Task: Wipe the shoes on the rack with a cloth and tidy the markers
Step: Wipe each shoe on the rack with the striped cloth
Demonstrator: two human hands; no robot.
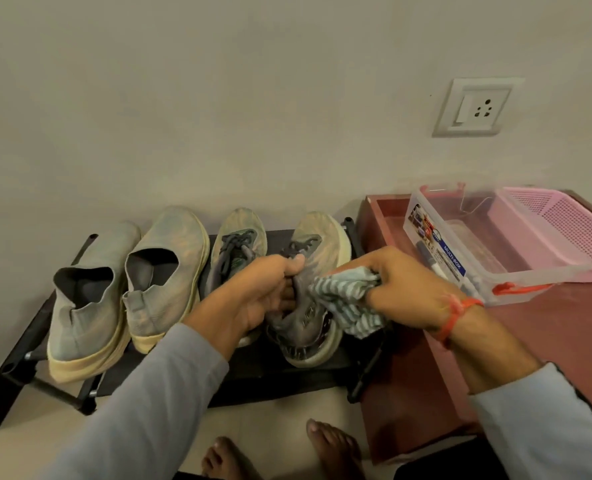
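Left hand (270,289) clutches the laced shoe (308,299), right hand (401,289) bunches the cloth (343,299); hard rubbing could tip it off the rack (17,368).

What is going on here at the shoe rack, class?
A person is wiping shoes. The left hand grips the tongue of the rightmost lace-up shoe on the black rack, while the right hand holds a striped cloth against its side. Three other shoes sit on the rack. Markers lie in a clear box on the red table to the right, untouched.
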